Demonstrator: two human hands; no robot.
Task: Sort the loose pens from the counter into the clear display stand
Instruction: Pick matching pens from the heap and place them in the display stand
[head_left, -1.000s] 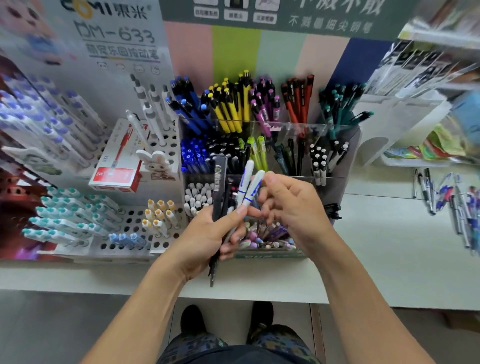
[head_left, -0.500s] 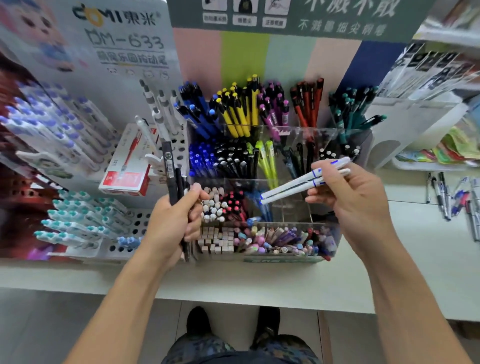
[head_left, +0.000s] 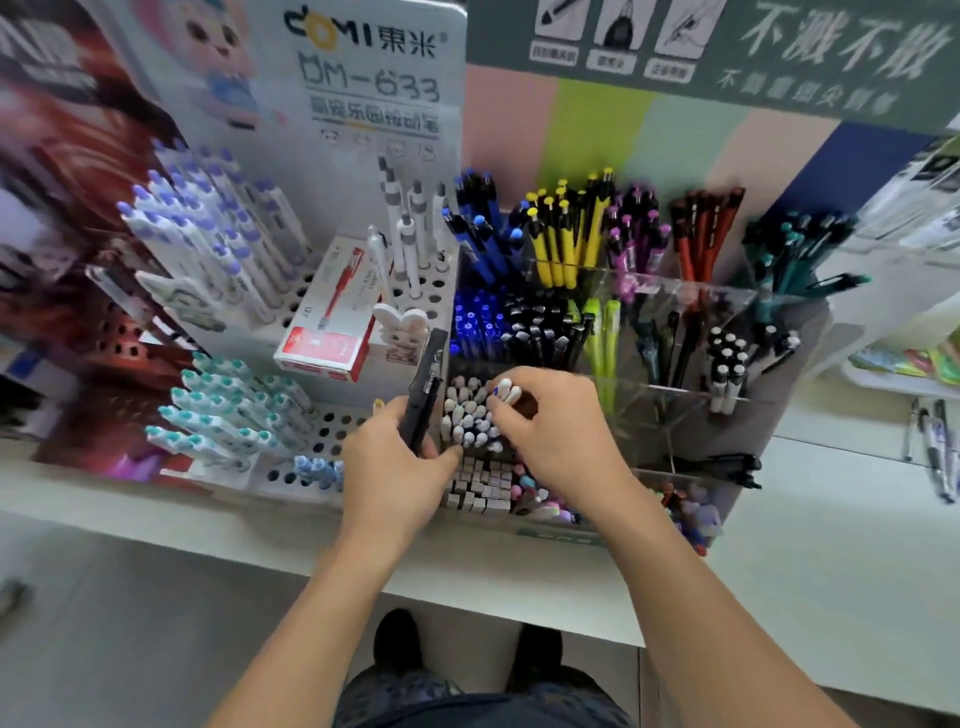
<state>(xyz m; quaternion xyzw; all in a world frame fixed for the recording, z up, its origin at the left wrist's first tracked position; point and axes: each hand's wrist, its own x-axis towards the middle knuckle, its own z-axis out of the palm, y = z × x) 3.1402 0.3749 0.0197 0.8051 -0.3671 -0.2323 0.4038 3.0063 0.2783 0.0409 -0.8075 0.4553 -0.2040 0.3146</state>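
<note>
The clear display stand (head_left: 691, 296) stands on the white counter (head_left: 831, 545), its compartments full of coloured pens. My left hand (head_left: 387, 478) grips a few black pens (head_left: 423, 395) upright at the stand's left edge. My right hand (head_left: 556, 431) pinches two white pens with blue marks (head_left: 506, 391), their ends poking up among the white-capped pens (head_left: 467, 421) in the stand's front-left compartment. How deep they sit is hidden by my fingers.
Loose pens (head_left: 935, 447) lie on the counter at the far right. A white peg rack (head_left: 249, 415) with teal and purple pens stands to the left, with a red pen box (head_left: 327, 332) on it. A black pen (head_left: 727, 462) lies beside the stand's right side.
My right hand has carried the two white pens from above the stand's right middle down and left into the white-capped compartment. My left hand with the black pens has moved right, against the stand.
</note>
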